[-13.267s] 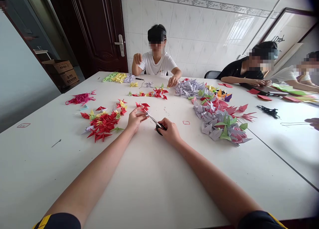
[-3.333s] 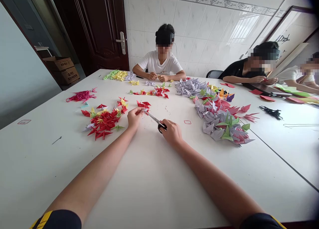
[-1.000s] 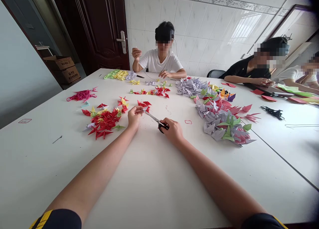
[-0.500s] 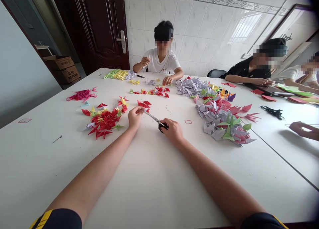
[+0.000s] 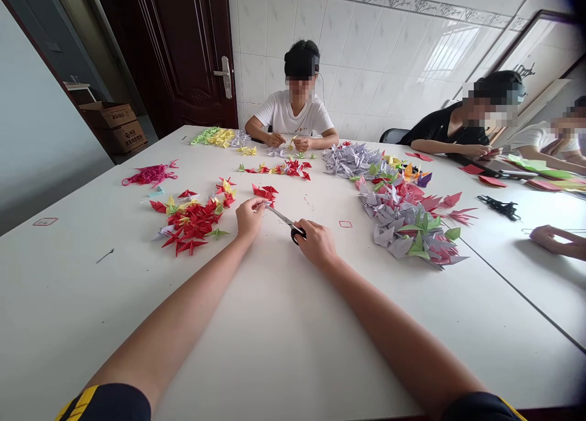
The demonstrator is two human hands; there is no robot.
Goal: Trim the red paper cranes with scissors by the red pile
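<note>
My right hand (image 5: 317, 240) grips a pair of scissors (image 5: 282, 218) by the black handles, with the blades aimed left. At the blade tips, my left hand (image 5: 249, 218) is closed in a pinch; what its fingers hold is too small to make out. Just beyond the fingertips lie a few red folded paper cranes (image 5: 265, 193). To the left of my left hand is a heap of mostly red cranes (image 5: 196, 218), with some yellow, green and white ones. Tiny dark scraps dot the white table (image 5: 293, 311) past the scissors.
A long heap of white, pink and green cranes (image 5: 403, 219) is on the right. Pink cord (image 5: 149, 174) lies far left, black cord (image 5: 499, 207) far right. A person (image 5: 293, 116) sits opposite; another person's hand (image 5: 552, 238) rests at the right edge.
My hands and the scissors have barely moved. The person opposite has lowered one hand and brought both hands together over the table.
</note>
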